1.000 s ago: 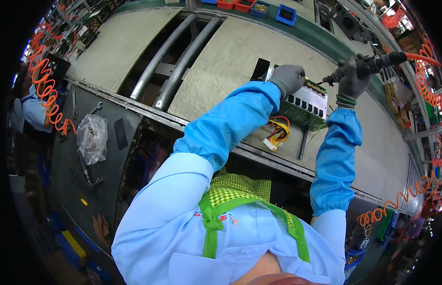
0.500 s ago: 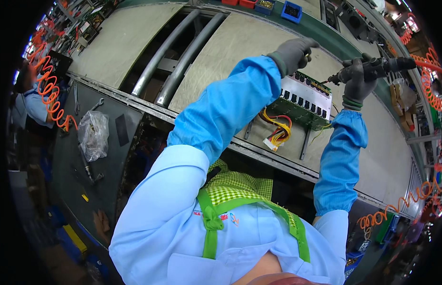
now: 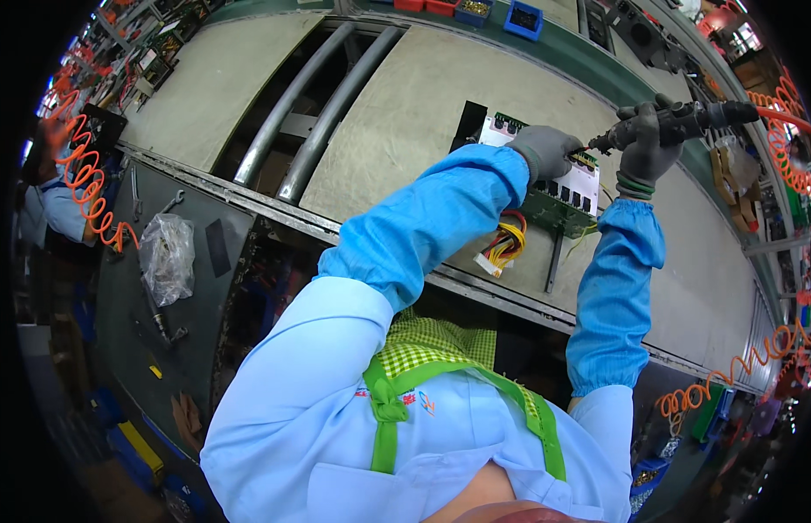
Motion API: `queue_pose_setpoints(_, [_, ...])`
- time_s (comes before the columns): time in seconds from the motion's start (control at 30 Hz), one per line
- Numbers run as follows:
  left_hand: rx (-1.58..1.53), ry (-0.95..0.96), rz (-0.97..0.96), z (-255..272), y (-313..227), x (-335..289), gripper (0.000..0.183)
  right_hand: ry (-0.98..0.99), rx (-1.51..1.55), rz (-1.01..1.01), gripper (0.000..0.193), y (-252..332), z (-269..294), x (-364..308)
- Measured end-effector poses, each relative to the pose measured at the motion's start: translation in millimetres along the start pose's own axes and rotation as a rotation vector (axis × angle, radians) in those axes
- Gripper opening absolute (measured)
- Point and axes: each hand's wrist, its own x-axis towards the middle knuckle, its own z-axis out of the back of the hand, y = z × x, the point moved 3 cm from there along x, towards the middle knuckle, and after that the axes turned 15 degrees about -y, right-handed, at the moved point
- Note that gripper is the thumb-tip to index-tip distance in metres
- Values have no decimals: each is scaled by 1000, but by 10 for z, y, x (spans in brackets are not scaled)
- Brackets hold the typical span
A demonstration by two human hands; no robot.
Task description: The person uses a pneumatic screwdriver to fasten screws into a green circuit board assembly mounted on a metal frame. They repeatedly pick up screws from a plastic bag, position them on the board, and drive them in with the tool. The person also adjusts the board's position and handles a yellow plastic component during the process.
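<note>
A broad, pale grey, flat worktop (image 3: 405, 113) spans the view. On it, ahead and right of the wearer, sits a long, boxy electronics unit of silver metal and green board (image 3: 581, 181), its near side turned this way. A black, cylindrical power screwdriver with an orange hose (image 3: 697, 120) lies level above the unit's right end, wrapped in the grey-gloved right hand (image 3: 647, 150). The grey-gloved left hand (image 3: 546, 152) arches over the unit, fingers bunched beside the driver's tip; whether they pinch anything cannot be told. Good handling here probably means bracing the left wrist, bringing tip to fingertips gently, and keeping clear of the loose yellow, red and white-plugged cable bundle (image 3: 508, 244) below.
</note>
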Motion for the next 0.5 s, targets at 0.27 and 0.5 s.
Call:
queue_pose_setpoints(0.27, [-39, -14, 31, 0, 13, 11, 45, -22, 44, 3, 37, 43, -37, 2])
queue_pose_setpoints(0.5, [-17, -11, 43, -30, 5, 43, 43, -10, 23, -72, 35, 24, -99, -38])
